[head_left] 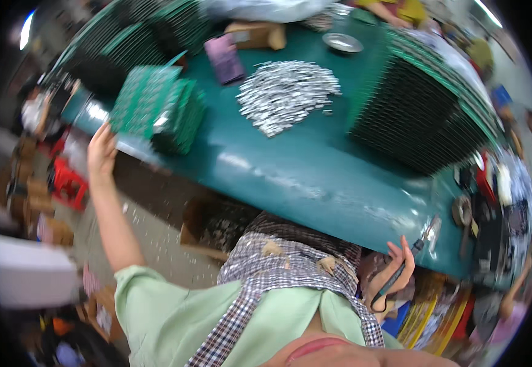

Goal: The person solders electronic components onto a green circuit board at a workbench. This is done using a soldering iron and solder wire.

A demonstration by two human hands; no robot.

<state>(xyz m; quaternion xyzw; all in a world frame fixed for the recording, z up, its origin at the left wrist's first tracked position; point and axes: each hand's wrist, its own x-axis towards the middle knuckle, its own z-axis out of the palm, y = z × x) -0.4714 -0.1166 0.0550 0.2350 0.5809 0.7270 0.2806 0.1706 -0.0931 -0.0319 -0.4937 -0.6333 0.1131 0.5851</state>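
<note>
Here left hand (102, 151) grips green board stack (150, 104); right hand (394, 272) clenches tool (407, 260); metal pile (287, 93) beyond.

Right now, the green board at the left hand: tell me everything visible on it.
The green board is a thin, flat, rectangular panel, apparently a circuit board, with a fine grid of small repeated patterns. It sits tilted up on a stack of similar green boards near the edge of the teal table. The left hand touches its lower left corner, arm stretched out. Motion blur hides finer detail.
</note>
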